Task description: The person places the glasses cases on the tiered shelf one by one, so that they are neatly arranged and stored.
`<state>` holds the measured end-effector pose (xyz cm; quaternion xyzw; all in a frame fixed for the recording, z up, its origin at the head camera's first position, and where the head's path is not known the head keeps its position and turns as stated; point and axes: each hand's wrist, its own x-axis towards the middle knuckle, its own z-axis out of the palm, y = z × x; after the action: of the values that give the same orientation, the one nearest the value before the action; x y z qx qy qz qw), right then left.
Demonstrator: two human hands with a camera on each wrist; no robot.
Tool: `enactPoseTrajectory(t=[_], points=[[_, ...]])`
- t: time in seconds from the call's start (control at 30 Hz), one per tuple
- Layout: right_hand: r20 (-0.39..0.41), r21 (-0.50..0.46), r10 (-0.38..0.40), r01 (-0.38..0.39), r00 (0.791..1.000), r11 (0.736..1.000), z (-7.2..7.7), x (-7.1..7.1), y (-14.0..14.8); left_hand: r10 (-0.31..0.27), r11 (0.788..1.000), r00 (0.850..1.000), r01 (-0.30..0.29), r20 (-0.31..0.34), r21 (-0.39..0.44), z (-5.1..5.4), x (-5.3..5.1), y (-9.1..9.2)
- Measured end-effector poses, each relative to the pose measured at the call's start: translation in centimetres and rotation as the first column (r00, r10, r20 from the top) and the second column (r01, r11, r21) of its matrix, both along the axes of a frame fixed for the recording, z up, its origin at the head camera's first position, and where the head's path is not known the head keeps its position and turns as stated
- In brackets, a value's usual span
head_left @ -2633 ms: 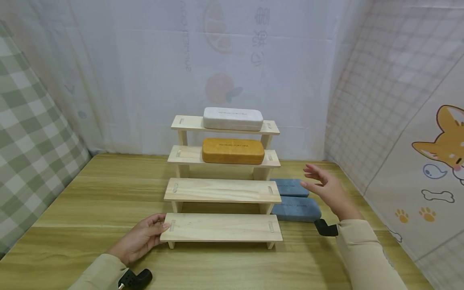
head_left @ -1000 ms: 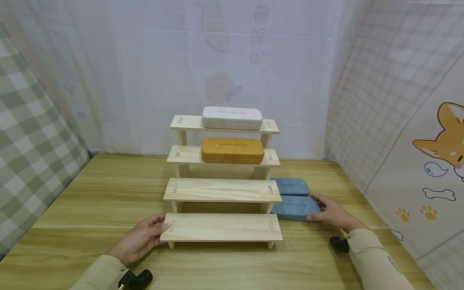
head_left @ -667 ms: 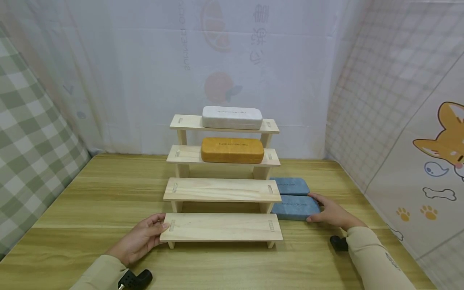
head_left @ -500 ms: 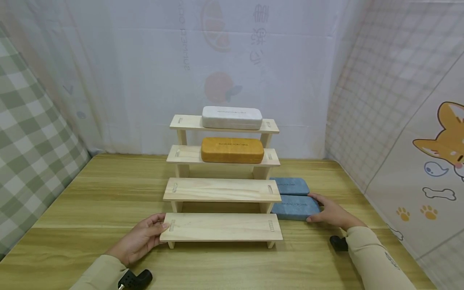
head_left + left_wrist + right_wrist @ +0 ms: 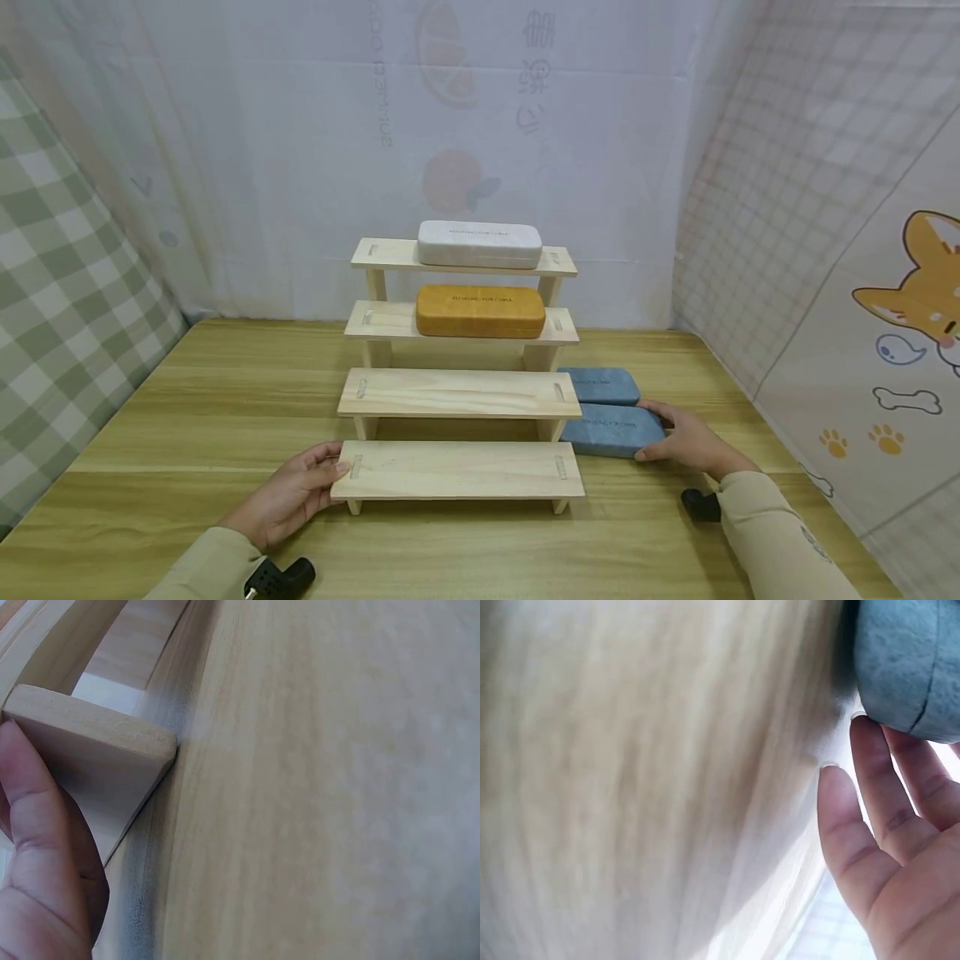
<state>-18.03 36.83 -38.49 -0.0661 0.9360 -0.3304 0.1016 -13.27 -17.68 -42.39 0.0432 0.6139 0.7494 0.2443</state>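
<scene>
A stepped wooden stand has four-sided plank shelves at rising heights. My left hand grips the left end of its lowest shelf, thumb on top; the left wrist view shows the fingers beside a wooden leg. To the right, two blue glasses cases lie on the table, partly hidden by the stand. My right hand holds the right end of the front blue case, thumb at the near corner, fingers at the far one. In the right wrist view, fingertips touch that case's end. Behind it lies the rear blue case.
A white glasses case sits on the top shelf, a mustard-yellow one on the shelf below. The wood-grain table meets a printed cloth behind. Green checked fabric hangs left; a printed cloth stands right.
My right hand has come down from above the blue cases onto the front one's right end. That end has shifted very slightly right. My left hand stays on the lowest shelf.
</scene>
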Motion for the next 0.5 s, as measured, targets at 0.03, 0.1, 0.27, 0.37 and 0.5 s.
enactPoseTrajectory(t=[0.03,0.1,0.27,0.37,0.5], points=[[-0.004,0.000,-0.009,0.009,1.000,1.000,0.0,0.1,0.1,-0.001,1.000,1.000,0.001,0.000,0.000,0.0,0.0,0.0],[-0.010,0.016,-0.027,0.027,1.000,0.999,0.1,0.3,0.2,-0.004,1.000,1.000,0.004,0.003,-0.001,0.0,0.0,0.0],[-0.012,0.040,-0.055,0.056,0.998,0.998,0.5,0.9,0.7,-0.011,1.000,1.000,0.011,0.002,0.000,0.1,0.0,0.0],[-0.026,0.041,-0.060,0.061,0.998,0.997,0.9,1.2,1.1,-0.013,1.000,1.000,0.013,-0.001,-0.001,0.1,0.0,0.0],[-0.040,0.045,-0.065,0.067,0.997,0.997,1.5,1.8,1.4,-0.013,1.000,1.000,0.013,-0.001,0.000,0.1,0.0,0.0]])
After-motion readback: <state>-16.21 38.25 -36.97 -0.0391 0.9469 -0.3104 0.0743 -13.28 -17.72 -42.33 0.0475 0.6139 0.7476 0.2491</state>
